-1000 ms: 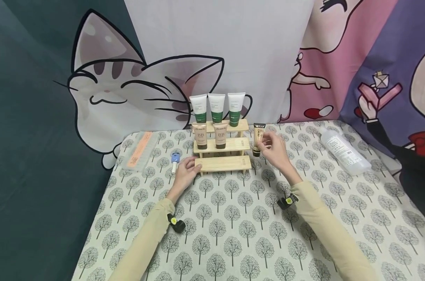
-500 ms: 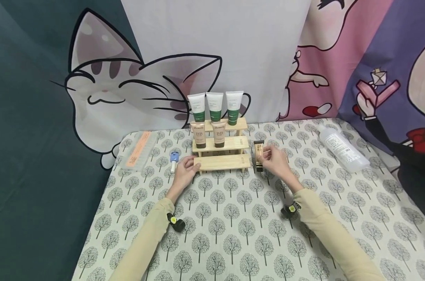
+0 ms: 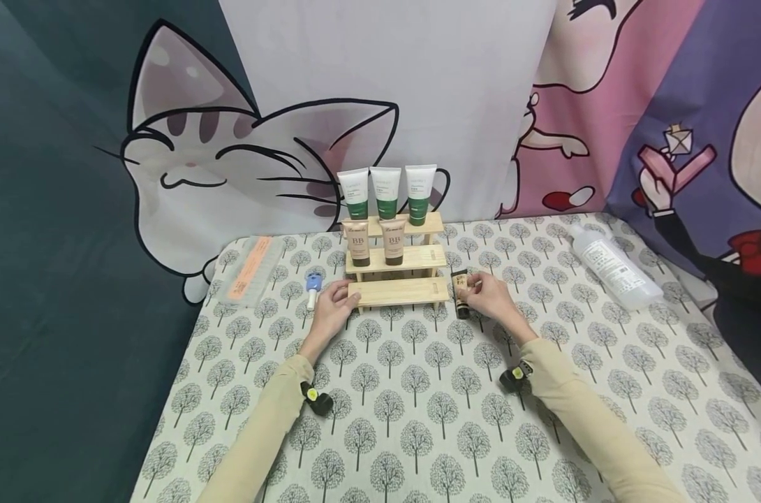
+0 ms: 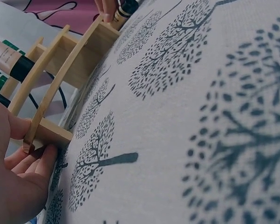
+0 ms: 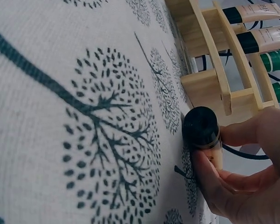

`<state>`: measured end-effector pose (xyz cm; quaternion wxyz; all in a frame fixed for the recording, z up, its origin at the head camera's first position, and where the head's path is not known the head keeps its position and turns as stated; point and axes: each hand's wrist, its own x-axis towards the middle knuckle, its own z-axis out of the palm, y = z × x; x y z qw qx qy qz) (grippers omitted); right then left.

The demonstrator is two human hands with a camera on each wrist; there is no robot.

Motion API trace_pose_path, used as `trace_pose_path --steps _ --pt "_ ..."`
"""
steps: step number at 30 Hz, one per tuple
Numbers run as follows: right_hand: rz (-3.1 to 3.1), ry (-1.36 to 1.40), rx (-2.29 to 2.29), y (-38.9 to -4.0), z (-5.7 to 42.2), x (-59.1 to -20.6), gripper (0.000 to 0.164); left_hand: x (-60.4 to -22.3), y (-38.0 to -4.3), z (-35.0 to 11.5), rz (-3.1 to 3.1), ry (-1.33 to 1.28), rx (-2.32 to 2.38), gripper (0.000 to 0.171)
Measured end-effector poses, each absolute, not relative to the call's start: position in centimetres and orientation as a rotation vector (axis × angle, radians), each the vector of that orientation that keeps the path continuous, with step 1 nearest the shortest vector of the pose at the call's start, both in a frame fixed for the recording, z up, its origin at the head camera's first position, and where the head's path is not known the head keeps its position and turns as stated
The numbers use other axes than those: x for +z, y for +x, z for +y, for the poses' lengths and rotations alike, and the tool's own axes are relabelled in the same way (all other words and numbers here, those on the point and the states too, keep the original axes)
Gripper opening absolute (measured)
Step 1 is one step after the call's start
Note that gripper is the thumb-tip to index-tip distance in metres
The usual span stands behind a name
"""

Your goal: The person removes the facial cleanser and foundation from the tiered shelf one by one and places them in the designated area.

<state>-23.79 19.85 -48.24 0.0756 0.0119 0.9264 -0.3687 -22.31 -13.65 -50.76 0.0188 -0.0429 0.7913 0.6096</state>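
A three-tier wooden stand (image 3: 398,292) is in the middle of the table. My left hand (image 3: 333,307) grips the left end of its lowest step, thumb on top and fingers beneath, as the left wrist view shows. In my right hand (image 3: 489,296) is a small beige tube (image 3: 461,288) with a black cap (image 5: 201,127), pinched between thumb and fingers just right of the lowest step. Two beige BB cream tubes (image 3: 394,242) stand on the middle step. Three white-and-green tubes (image 3: 420,194) stand on the top step.
A blue-and-white small item (image 3: 314,285) lies left of the stand, near my left hand. Farther left is a clear plastic case with an orange label (image 3: 250,269). A translucent bottle (image 3: 616,269) lies on its side at the right. A printed curtain (image 3: 475,105) hangs behind the table.
My right hand has brought the black-capped tube toward me, from beside the middle step to beside the lowest step. The left hand stays on the stand.
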Motion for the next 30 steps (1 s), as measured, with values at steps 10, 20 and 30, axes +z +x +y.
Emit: trace_pose_path --steps 10,20,30 --pt "2.751 0.024 -1.055 -23.1 20.5 -47.1 0.052 -50.6 -22.2 -13.6 2.448 -0.141 1.899 0.047" --pt "2.827 -0.073 -1.074 -22.9 19.7 -44.1 0.050 -50.7 -22.3 -13.7 2.447 -0.139 1.915 0.045" --pt "2.848 -0.153 -1.428 -23.7 16.7 -41.3 0.043 -51.0 -22.3 -13.8 2.445 -0.149 1.926 0.045"
